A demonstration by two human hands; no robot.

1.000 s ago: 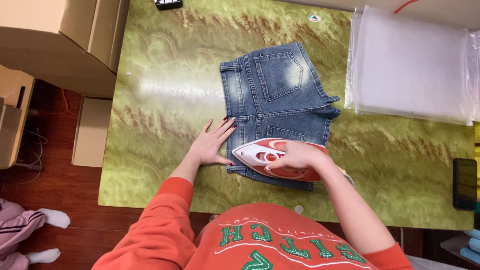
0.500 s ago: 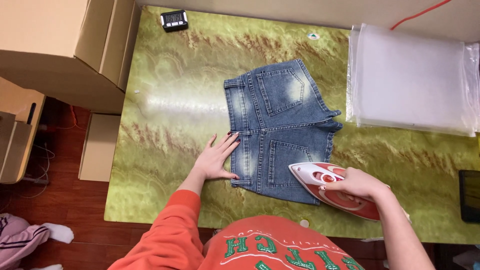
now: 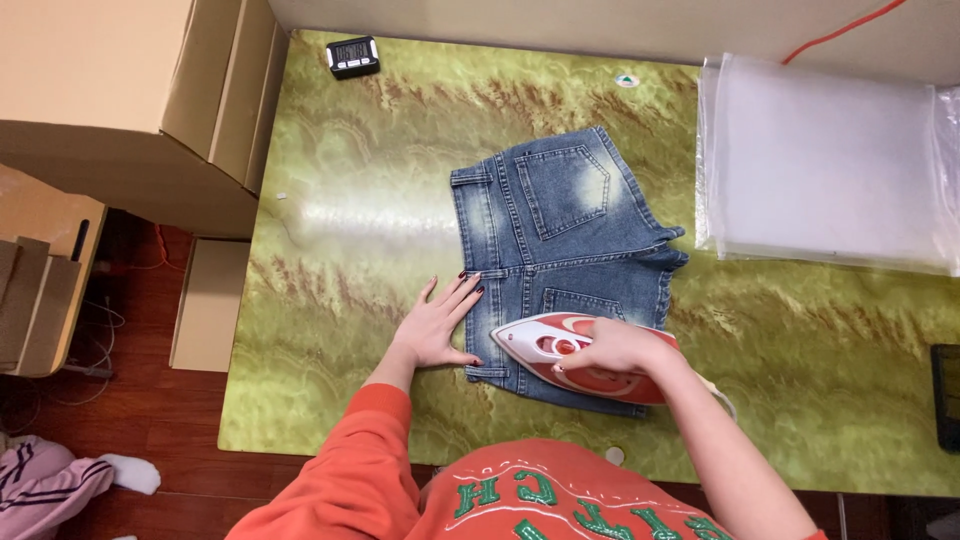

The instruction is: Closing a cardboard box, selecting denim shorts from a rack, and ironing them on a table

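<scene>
The right hand (image 3: 615, 348) grips the red-and-white iron (image 3: 570, 357) on the denim shorts (image 3: 560, 260); the left hand (image 3: 440, 325), flat and open at their waistband (close to the iron's tip), risks a burn.

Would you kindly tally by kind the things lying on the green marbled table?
Blue denim shorts: 1
Red and white clothes iron, gripped by the right hand: 1
Small black digital timer: 1
Stack of clear plastic bags: 1
Black flat device at the right edge: 1
Total: 5
</scene>
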